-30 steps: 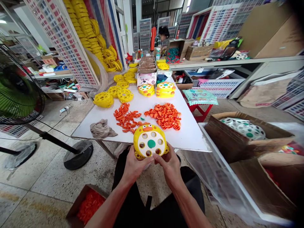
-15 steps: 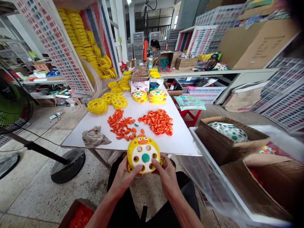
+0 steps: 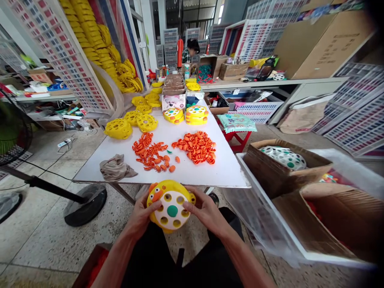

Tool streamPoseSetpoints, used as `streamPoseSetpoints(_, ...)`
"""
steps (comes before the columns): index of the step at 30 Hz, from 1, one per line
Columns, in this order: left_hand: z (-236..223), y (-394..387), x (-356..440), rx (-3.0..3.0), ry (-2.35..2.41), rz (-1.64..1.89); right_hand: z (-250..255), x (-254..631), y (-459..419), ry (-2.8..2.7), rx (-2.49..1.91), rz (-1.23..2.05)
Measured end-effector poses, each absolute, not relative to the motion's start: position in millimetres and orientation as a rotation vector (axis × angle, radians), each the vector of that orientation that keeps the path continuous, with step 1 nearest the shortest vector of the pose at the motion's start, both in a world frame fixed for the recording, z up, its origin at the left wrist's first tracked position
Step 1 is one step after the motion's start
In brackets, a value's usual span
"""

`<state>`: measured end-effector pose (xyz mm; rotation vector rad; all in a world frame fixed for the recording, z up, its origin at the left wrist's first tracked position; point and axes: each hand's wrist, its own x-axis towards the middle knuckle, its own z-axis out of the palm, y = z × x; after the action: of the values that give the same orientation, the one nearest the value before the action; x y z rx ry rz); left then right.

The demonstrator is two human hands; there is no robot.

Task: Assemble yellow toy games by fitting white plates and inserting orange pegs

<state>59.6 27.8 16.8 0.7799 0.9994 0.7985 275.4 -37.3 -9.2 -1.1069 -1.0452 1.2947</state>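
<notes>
A yellow duck-faced toy shell (image 3: 171, 184) with a white holed disc and a green centre is held between both hands, just off the table's near edge. My left hand (image 3: 140, 214) grips its left side by the orange beak, thumb on the front. On the opposite side my right hand (image 3: 207, 210) is closed on the rim, near a small yellow knob. Fingers behind the shell are hidden. Beyond it on the table lie small orange parts (image 3: 150, 150) in a loose pile and a denser heap of orange parts (image 3: 199, 146).
A grey cloth (image 3: 117, 168) lies at the left of the white table (image 3: 186, 176). Yellow shells (image 3: 118, 129) and finished-looking duck toys (image 3: 196, 114) stand farther back. Cardboard boxes (image 3: 288, 170) sit at right, a fan (image 3: 15, 132) at left. Another person (image 3: 191, 49) is in the background.
The toy shell has been turned counter-clockwise, so its beak now points to the upper left instead of up. Both hands have shifted left slightly with it, and the view has moved.
</notes>
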Motion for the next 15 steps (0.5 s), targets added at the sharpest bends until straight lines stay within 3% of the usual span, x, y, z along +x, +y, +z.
streamPoseSetpoints(5,13.0,25.1,58.4,0.785,0.997,0.731,-5.1,276.2,-32.7,-1.109,-1.205,1.179)
streamPoseSetpoints(15,-14.4,6.9,50.5,0.571,0.939,0.844,-13.6,267.7,-21.8,-0.878,-0.993,1.38)
